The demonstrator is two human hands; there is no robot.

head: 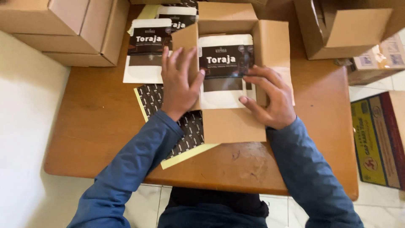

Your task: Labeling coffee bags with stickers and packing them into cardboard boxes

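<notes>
At the far left I see stacked closed cardboard boxes (63, 29) sitting on the corner of the wooden worktop (97, 114). Just right of them lies a white pouch with a black label (145, 50), flat on the worktop, with at least 1 more pouch (179, 17) partly tucked behind it. Below those, a black patterned sheet with a yellow edge (185, 135) lies slanted, partly under my left sleeve and under the open box.

My left hand (179, 82) is spread flat, fingers apart, against the outside of the left flap of the open cardboard box (234, 124), thumb hooked over the flap edge toward the inside. It grips nothing.

Inside that box, at the middle of the worktop, lies a second white pouch (225, 71) with a dark label, face up. My right hand (270, 99) is open with fingers extended, fingertips pressing on the pouch's lower right part, the palm over the box's right flap.

Farther right stands another open brown carton (350, 29), and beside the worktop a printed green, yellow and red carton (375, 139) sits on the floor.
</notes>
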